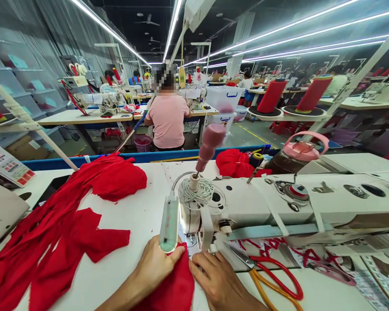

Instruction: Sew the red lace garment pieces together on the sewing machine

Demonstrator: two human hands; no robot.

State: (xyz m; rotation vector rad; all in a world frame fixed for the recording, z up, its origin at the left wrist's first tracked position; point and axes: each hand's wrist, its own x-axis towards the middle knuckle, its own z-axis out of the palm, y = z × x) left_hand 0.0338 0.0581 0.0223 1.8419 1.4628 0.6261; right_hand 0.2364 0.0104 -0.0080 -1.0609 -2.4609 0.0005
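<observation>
A piece of red fabric (178,283) runs over the white sewing table up to the presser foot (191,239) of the sewing machine (246,203). My left hand (155,263) pinches its left edge between thumb and fingers, just below the small work lamp (168,224). Beside the fabric's right edge, my right hand (217,276) has its fingers curled in close under the needle area. Its fingertips are partly hidden by the machine head, so what they grip cannot be made out. Scissors (272,276) with red and orange handles lie right of that hand.
More red fabric (81,216) is heaped on the left. A pink-handled tool (210,144) stands upright on the machine head. Behind the machine are a red bundle (235,163) and a pink-lidded jug (294,151). Ahead, a person in a pink shirt (167,119) sits at another table.
</observation>
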